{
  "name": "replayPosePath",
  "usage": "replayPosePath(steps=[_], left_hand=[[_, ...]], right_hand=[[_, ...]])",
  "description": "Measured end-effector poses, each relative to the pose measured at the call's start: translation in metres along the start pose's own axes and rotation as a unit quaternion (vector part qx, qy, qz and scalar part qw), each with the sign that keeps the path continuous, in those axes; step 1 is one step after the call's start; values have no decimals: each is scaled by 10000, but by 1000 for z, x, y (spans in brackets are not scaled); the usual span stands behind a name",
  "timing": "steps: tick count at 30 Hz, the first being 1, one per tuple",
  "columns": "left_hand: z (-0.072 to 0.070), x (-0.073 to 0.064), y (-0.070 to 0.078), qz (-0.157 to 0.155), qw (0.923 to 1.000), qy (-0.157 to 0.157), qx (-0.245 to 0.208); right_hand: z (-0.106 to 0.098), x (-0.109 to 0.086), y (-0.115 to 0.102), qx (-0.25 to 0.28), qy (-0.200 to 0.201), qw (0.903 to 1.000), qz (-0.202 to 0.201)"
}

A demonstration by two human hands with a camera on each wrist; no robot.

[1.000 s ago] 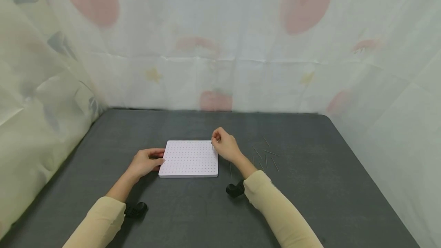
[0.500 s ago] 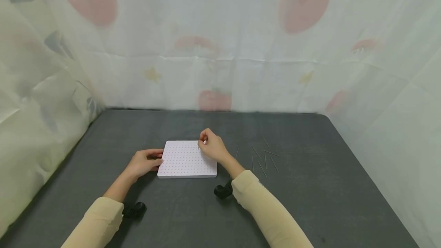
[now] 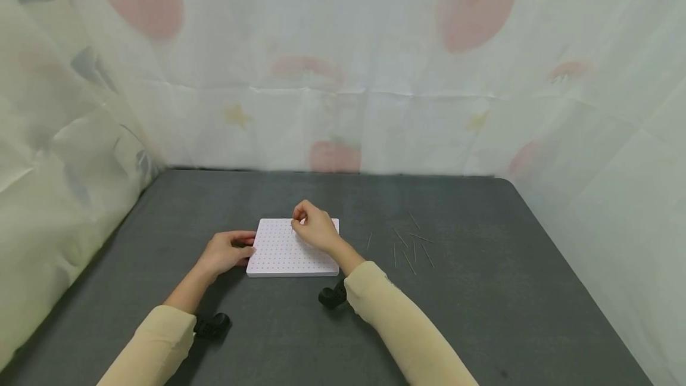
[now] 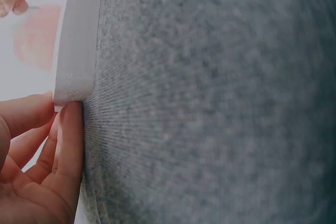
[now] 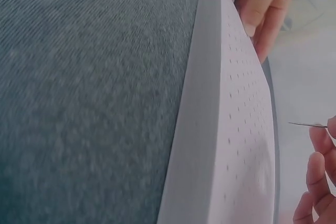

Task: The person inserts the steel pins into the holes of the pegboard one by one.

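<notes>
A white board with rows of small holes [image 3: 292,258] lies flat on the dark table. My left hand [image 3: 221,253] holds its left edge; in the left wrist view the thumb [image 4: 34,113] touches the upper edge and the fingers sit against the side near a corner. Above the far part of the board, my right hand [image 3: 315,230] pinches a thin metal needle between thumb and index finger. In the right wrist view the needle [image 5: 305,124] has its pointed end sticking out, apart from the board's holed face [image 5: 241,108]. Its other end is hidden by the fingers.
Several loose needles [image 3: 421,237] lie scattered on the table [image 3: 509,290] right of the board. One needle [image 3: 369,240] lies closer to the board than the others. A printed curtain [image 3: 396,46] hangs behind the table.
My right hand has moved left across the far part of the board, from its right corner toward the middle, with the needle in its fingers. The left hand has kept its place.
</notes>
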State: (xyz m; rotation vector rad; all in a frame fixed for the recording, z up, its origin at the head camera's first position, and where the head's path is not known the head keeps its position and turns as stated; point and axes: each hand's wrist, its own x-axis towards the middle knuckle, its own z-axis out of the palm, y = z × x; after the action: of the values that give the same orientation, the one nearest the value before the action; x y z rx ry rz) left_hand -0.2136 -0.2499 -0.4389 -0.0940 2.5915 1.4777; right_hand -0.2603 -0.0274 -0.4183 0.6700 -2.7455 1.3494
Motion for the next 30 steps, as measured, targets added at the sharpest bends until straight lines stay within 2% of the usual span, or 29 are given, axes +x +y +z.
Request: replayPosePath(steps=[5,15,24,30], left_hand=[[2,0,2,-26,10000,70,8],[4,0,8,-198,9998,69,9],[3,-4,11,-240,9997,59,-3],[4,-6,12,-259,9996,61,-31]], right_hand=[[5,1,-5,-257,-73,9995,-179],[11,3,-5,-870,53,9956,-329],[16,2,-8,-966,-38,9944,-423],[19,1,-8,-1010,78,9939,-440]])
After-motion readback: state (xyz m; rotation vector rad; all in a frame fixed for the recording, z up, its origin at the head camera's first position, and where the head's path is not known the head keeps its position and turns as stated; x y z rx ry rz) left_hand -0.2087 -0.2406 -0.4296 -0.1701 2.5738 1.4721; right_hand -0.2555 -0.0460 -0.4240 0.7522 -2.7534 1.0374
